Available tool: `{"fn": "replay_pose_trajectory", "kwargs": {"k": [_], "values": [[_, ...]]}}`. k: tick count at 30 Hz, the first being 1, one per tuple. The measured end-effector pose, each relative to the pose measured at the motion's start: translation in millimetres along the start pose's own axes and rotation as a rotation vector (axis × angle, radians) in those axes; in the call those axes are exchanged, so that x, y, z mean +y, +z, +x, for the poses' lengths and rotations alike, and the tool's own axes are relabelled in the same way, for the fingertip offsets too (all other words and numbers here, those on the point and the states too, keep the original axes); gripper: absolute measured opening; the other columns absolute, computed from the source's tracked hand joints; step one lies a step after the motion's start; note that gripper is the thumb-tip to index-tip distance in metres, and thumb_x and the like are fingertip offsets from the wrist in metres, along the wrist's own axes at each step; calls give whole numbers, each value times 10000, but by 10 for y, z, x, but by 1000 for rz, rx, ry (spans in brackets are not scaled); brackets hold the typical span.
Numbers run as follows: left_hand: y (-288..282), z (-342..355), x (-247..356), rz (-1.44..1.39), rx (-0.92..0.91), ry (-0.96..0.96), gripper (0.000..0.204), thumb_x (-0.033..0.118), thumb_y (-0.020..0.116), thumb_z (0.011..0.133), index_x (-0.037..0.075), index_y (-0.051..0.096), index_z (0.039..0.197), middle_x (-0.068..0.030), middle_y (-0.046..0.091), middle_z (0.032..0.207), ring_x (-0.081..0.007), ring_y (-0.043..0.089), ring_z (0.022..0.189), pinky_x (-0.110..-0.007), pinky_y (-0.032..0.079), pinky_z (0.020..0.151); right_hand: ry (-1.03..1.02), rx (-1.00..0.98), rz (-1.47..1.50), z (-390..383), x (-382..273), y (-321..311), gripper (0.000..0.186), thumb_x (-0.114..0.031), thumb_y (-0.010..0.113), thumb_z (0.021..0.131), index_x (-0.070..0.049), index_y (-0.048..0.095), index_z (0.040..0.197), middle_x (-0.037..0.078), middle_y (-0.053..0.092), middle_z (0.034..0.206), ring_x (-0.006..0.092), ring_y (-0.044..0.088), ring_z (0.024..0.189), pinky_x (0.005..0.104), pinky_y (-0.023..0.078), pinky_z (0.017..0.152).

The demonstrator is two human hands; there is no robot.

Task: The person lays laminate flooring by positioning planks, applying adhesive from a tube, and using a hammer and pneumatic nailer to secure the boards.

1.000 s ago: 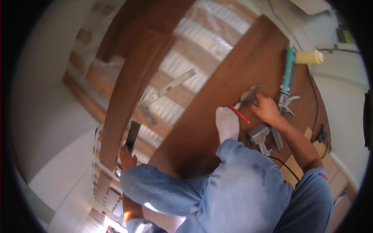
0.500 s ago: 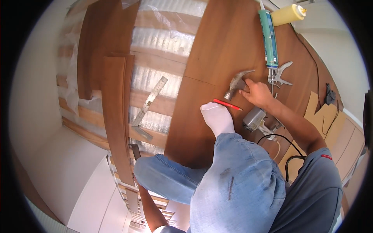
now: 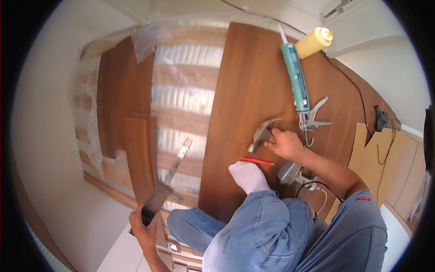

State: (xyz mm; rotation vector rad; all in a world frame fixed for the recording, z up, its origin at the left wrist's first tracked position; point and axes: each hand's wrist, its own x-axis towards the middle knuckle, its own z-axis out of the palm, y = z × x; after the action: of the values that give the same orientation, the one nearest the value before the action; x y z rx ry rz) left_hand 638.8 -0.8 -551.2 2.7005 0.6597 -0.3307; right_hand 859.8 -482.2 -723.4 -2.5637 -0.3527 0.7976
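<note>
On boards (image 3: 251,86), cartridge (image 3: 294,77) in caulking gun (image 3: 314,115), yellow bottle (image 3: 311,44), left fingers (image 3: 135,217) curled round blurred tool (image 3: 156,199), right fingers (image 3: 279,136) round hammer (image 3: 261,134)

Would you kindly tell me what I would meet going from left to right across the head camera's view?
Left hand gripping a dark flat tool → metal square → hammer → right hand → yellow bottle → dark cloth near the wall.
</note>
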Motion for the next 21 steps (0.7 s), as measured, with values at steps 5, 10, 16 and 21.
{"fn": "replay_pose_trajectory", "kwargs": {"k": [5,10,16,21], "values": [[65,1080,1040,340,-184,601,527,-57,663,646,96,675,1150,-132,556,1022,-383,526,1086,-527,399,1046,277,-292,586,30,-263,-358,420,-364,768,928,4,566,935,132,696,728,239,731,707,368,568,658],[525,1868,1919,358,-301,994,434,-66,594,759,106,679,1148,-132,573,1048,-371,537,1120,-526,353,1162,87,-250,994,142,-456,-396,405,-324,731,958,57,600,999,141,708,840,161,692,748,338,550,683],[999,2552,2641,268,-319,1225,232,12,599,832,120,628,1035,-106,563,1020,-303,574,1090,-501,312,1250,-118,-266,1001,145,-500,-302,399,-293,742,940,13,641,1175,101,684,870,188,632,801,363,518,755],[1294,2875,3030,194,-284,1329,242,-9,602,817,107,618,1028,-89,564,1030,-278,573,1152,-462,337,1252,-28,-204,981,192,-514,-293,416,-270,798,863,11,654,1134,111,669,863,217,630,784,375,515,734]]}}
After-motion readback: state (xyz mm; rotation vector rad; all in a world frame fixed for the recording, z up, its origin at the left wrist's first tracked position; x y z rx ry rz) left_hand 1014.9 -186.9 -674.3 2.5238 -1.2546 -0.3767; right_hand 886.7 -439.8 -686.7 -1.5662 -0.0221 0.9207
